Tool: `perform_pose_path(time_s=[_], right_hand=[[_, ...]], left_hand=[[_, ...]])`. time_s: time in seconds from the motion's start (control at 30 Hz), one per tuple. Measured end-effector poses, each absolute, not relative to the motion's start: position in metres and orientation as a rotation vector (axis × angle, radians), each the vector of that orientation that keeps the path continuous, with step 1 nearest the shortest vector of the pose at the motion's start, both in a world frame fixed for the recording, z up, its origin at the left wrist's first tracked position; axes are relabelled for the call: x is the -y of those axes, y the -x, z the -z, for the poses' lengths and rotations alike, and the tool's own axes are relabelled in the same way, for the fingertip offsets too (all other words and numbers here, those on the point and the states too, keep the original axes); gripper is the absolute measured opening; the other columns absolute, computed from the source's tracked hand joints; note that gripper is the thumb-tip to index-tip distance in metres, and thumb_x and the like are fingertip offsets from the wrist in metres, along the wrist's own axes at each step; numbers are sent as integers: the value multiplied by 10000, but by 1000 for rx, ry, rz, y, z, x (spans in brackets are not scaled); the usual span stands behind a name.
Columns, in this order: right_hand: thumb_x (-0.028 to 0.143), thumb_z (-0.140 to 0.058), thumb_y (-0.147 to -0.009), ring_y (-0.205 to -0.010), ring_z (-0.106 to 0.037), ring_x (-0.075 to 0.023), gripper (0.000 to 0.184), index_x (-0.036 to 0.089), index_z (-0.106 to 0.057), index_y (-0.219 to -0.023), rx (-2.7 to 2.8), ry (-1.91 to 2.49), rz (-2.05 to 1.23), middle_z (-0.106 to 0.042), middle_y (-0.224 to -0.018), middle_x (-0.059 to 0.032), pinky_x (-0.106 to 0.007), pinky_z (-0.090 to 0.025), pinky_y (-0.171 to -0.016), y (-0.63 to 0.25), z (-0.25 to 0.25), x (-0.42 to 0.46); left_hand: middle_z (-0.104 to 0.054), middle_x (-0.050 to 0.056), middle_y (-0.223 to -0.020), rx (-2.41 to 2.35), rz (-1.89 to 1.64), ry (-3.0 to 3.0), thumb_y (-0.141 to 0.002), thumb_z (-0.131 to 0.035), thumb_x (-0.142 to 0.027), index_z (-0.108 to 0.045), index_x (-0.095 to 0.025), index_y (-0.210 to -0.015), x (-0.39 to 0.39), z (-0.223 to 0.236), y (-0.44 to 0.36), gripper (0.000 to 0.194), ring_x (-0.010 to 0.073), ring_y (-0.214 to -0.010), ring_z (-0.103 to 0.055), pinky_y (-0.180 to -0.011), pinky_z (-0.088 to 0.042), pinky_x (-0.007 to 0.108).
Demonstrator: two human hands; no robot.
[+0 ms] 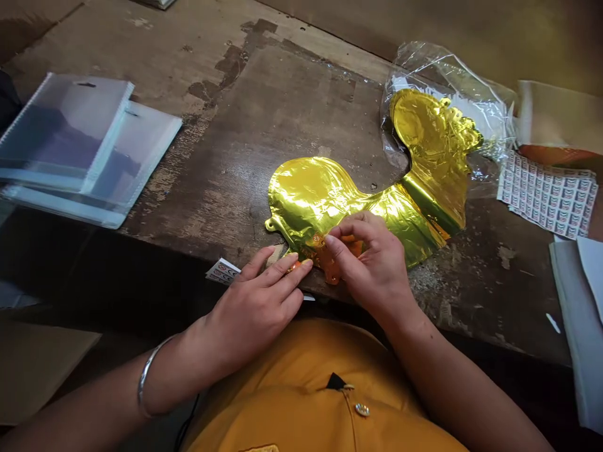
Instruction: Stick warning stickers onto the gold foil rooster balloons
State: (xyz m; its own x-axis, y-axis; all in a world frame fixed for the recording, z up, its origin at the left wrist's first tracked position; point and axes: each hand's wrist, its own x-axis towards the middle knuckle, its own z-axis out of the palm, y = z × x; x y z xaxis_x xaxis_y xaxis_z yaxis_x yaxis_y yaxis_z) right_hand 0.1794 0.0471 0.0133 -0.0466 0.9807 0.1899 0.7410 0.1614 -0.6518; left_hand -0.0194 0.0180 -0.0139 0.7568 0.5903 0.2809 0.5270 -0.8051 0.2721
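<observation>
A flat gold foil balloon (313, 185) lies across the table edge in front of me, its far end folded over. My left hand (264, 295) rests with outstretched fingers on the balloon's near edge. Beneath its fingers a small sticker sheet (222, 271) pokes out at the table edge. My right hand (374, 263) has thumb and index finger brought together over the foil, beside a small round printed mark (316, 238). Whatever lies between those fingertips is too small to make out. Orange reflections of the hands show on the foil.
Clear zip pouches (70, 132) overlap at the left. A transparent plastic bag (438, 63) lies behind the balloon's far end. Sheets of small printed stickers (549, 194) and white papers (577, 314) are at the right. The worn wooden table (202, 169) ends close to my body.
</observation>
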Motion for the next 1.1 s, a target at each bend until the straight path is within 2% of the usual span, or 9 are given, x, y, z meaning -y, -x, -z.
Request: perform_pose_path(time_s=[0.23,0.5,0.7,1.1], right_hand=[[240,-617,-823,-832,-571,-193,90,196,-655,-754,1884,1646,-559,-611,-797,-35,-357,-457,-768,-173,-2,-45],[257,-618,-829,-856,-567,-196,96,193,-656,-769,1855,1645,-547,-614,-819,-43,-356,-457,-771,-171,-4,-43],[246,-628,-814,-846,-565,-194,103,192,-663,-733,1879,1693,-513,-628,-798,-37,-355,-450,-776,-165,-1,-41],[246,-622,-811,-849,-548,-200,110,194,-655,-719,1857,1726,-444,-629,-807,-40,-359,-443,-768,-159,6,-40]], left_hand=[[-602,61,-1328,-892,-482,-2805,-965,-375,-130,-674,-172,-886,-18,13,20,313,248,-1224,-552,-1134,-269,503],[-589,80,-1342,-885,-468,-2795,-961,-378,-133,-674,-161,-908,-17,13,20,302,266,-1234,-542,-1132,-279,514],[-633,67,-1281,-900,-614,-2807,-954,-389,-160,-665,-155,-831,-18,18,18,302,244,-1199,-564,-1157,-246,490],[-651,81,-1247,-899,-623,-2790,-951,-369,-146,-659,-148,-822,-18,16,16,317,255,-1186,-575,-1107,-339,509]])
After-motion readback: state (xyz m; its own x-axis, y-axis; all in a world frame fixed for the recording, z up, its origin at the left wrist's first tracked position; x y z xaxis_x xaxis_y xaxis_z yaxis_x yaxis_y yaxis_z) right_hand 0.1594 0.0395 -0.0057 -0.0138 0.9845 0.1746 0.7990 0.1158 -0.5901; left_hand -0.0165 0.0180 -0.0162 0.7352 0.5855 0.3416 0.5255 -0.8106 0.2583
